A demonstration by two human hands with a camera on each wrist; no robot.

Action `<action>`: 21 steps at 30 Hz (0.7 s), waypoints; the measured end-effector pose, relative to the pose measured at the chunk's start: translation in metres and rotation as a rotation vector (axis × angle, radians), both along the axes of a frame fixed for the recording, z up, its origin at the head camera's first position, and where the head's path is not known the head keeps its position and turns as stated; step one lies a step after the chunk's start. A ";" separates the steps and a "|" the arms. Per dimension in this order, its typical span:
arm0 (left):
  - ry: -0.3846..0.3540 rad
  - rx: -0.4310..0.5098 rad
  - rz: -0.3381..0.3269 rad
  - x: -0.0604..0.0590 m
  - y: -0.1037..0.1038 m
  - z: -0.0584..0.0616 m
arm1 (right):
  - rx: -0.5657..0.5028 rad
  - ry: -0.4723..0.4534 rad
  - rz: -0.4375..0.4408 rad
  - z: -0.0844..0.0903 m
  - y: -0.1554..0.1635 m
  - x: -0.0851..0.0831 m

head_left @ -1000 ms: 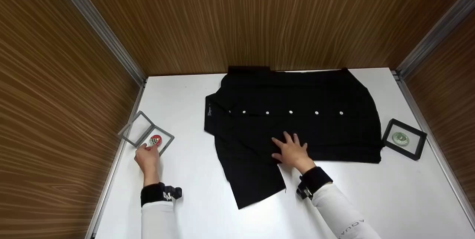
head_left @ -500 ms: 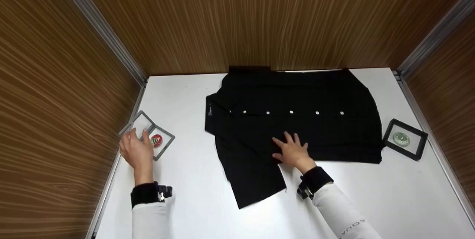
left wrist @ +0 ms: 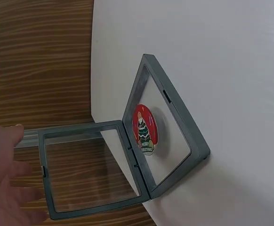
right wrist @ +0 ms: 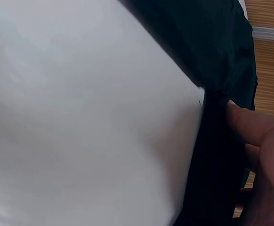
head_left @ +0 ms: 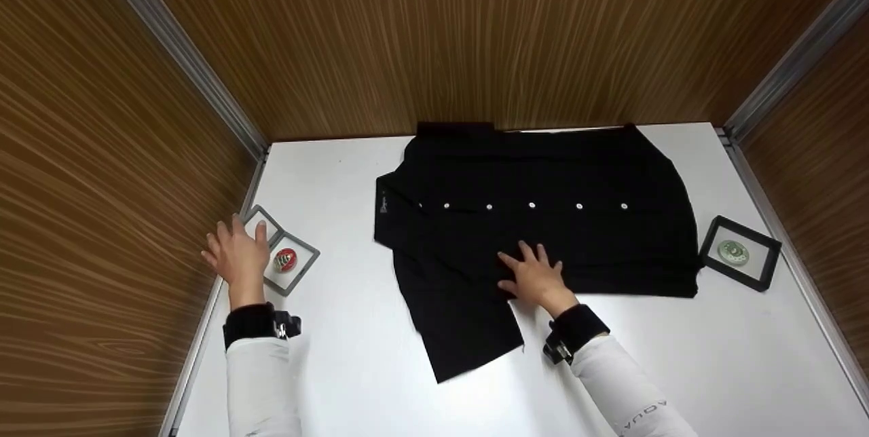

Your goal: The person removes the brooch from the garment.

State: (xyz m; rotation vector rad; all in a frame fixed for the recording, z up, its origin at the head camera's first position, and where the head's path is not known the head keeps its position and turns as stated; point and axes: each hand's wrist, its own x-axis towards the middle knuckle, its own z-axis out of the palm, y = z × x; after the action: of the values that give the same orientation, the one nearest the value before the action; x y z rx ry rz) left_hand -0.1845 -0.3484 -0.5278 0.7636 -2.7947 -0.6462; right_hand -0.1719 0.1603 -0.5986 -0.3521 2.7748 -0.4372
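The left hand hovers with fingers spread and loose over the raised lid of an open grey case; it pinches nothing, and whether a fingertip touches the lid I cannot tell. The case lies at the bench's left edge, hinged open so its red badge is exposed and reachable. The right hand lies flat, fingers splayed, on the black shirt, likely to pin the cloth. The shirt lies mid-bench, long axis left-right, collar to the left, button row along that axis. A closed black case sits just beside its right hem.
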 end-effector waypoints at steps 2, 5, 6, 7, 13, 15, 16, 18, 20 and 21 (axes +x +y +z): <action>-0.034 0.009 -0.003 -0.004 -0.003 0.001 | -0.003 -0.005 -0.004 0.000 0.000 0.000; -0.068 0.035 0.002 -0.008 -0.007 0.000 | -0.006 -0.001 -0.010 0.000 -0.001 0.000; -0.076 0.039 0.007 -0.009 -0.009 0.000 | -0.008 0.004 -0.010 0.000 -0.001 0.000; -0.085 0.050 0.016 -0.010 -0.011 -0.001 | -0.012 0.003 -0.010 -0.001 -0.002 0.000; -0.053 0.130 0.120 -0.009 -0.020 -0.001 | -0.013 0.000 -0.011 -0.002 -0.003 0.002; -0.030 0.151 0.139 -0.010 -0.020 -0.002 | -0.010 0.006 -0.013 -0.002 -0.002 0.002; -0.026 0.158 0.142 -0.010 -0.020 -0.002 | -0.008 0.009 -0.013 -0.001 -0.002 0.002; -0.009 0.173 0.148 -0.009 -0.020 -0.002 | -0.007 0.013 -0.011 -0.001 -0.002 0.001; 0.009 0.190 0.148 -0.009 -0.018 -0.002 | -0.005 0.016 -0.009 -0.001 -0.001 0.001; 0.015 0.197 0.145 -0.009 -0.017 -0.002 | -0.003 0.016 -0.009 -0.001 -0.001 0.001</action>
State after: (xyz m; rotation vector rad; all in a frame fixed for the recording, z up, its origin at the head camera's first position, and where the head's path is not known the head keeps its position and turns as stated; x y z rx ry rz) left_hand -0.1934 -0.3659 -0.5302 0.9826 -2.6575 -0.9049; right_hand -0.1713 0.1595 -0.5992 -0.3451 2.7921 -0.4432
